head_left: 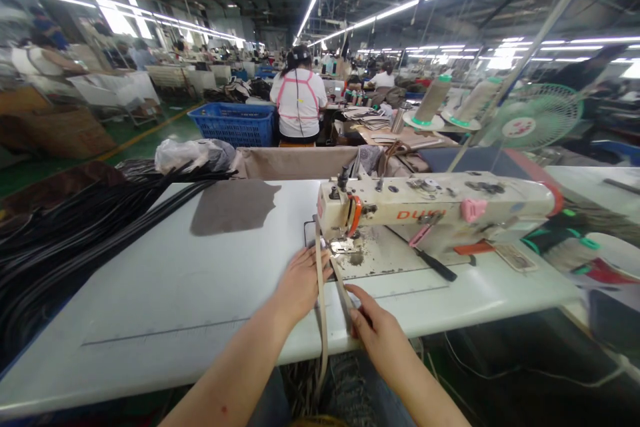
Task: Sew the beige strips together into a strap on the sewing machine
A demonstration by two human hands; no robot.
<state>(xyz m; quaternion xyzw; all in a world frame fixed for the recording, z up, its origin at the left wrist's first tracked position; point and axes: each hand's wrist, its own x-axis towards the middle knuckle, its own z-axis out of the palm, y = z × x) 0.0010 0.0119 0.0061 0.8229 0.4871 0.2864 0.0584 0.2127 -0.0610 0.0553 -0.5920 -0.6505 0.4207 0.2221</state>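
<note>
Head view — both hands press a tan strap (321, 293) by the sewing machine (430, 203): left hand (300, 280) flat, right hand (373, 327) seemingly pinching it.

Both forearms are bare from the picture's lower edge up to the wrists; no sleeve, watch, bracelet or glove shows on either. The left hand (300, 283) carries no ring, and its forearm has a few small marks near the elbow. The right hand (377, 333) is likewise unadorned, with short, unpainted nails. Below the wrists, blue denim covers the lap.
</note>
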